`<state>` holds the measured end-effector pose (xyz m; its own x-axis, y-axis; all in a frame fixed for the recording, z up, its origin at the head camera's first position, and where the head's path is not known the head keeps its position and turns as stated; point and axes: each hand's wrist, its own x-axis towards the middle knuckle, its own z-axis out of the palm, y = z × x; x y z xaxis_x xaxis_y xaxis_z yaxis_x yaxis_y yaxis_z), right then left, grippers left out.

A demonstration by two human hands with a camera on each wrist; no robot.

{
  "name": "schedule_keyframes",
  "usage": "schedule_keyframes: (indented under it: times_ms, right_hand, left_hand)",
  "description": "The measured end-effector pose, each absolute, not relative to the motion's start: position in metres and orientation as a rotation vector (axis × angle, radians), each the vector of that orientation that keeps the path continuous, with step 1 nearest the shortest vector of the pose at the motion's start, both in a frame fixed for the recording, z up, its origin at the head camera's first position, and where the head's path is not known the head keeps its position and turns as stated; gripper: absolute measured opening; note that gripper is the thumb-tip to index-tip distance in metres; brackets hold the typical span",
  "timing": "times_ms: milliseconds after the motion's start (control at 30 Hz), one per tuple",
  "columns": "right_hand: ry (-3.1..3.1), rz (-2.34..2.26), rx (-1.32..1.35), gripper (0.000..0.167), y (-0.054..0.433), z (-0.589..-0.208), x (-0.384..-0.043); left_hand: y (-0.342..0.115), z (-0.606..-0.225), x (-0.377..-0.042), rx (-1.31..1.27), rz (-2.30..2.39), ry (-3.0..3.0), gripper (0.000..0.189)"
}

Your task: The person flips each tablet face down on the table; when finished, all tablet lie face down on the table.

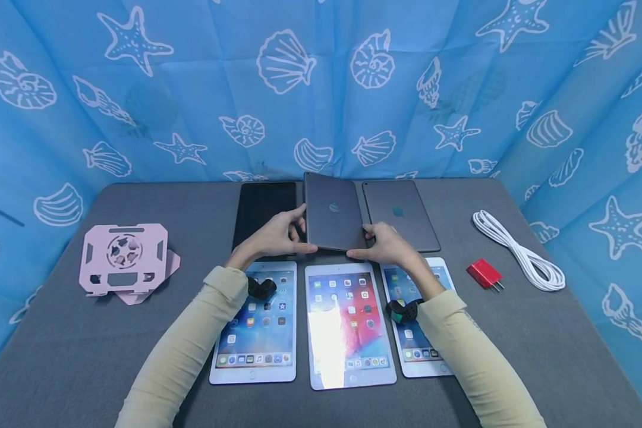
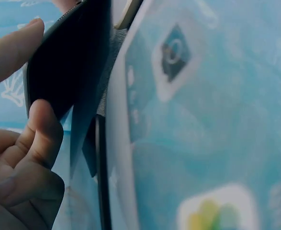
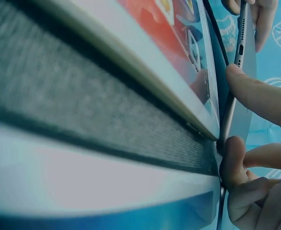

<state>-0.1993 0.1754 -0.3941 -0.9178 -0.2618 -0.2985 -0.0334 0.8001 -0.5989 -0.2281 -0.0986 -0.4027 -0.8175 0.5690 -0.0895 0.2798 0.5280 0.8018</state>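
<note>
Left cream sleeve (image 1: 179,351) and right cream sleeve (image 1: 484,359): smooth cloth, cut off by the head view's lower edge. Clock positions were read about the held iPad.

Held dark-grey iPad (image 1: 334,223): matte back with glossy logo, tilted, in the back row at table centre; its screen side was too dark to make out, its contact with the table unclear. Left hand (image 1: 275,235): clamped on its left edge and lower corner. Right hand (image 1: 385,242): clamped on its lower right corner.

Black-screened tablet (image 1: 257,208): nine o'clock, partly covered by the left hand. Second grey iPad (image 1: 406,223): three o'clock, back upward.

White iPads, screens lit: one at six o'clock (image 1: 358,339), icons lost under white glare; one at seven (image 1: 262,351) and one between four and five (image 1: 414,342), both partly hidden by arms.

Pink perforated stand (image 1: 157,246): between eight and nine. Red plug (image 1: 484,273), blocky, and coiled white cable (image 1: 524,255): between three and four. Grey tablecloth (image 1: 59,356): woven.
</note>
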Motion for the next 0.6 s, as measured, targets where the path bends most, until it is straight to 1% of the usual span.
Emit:
schedule_keyframes:
  times_ms: [267,600]
  right_hand:
    - [2.667,-0.813,-0.196,0.089,0.1719,-0.3907,-0.1961]
    - [2.685,-0.783,-0.151,0.088,0.1725,-0.3967,-0.1984]
  left_hand:
    - [-0.0975,-0.4069,-0.2289,0.668,1.155,2.439,0.109]
    - [-0.0927,-0.4123,-0.2292,0.658,1.07,2.476,0.11]
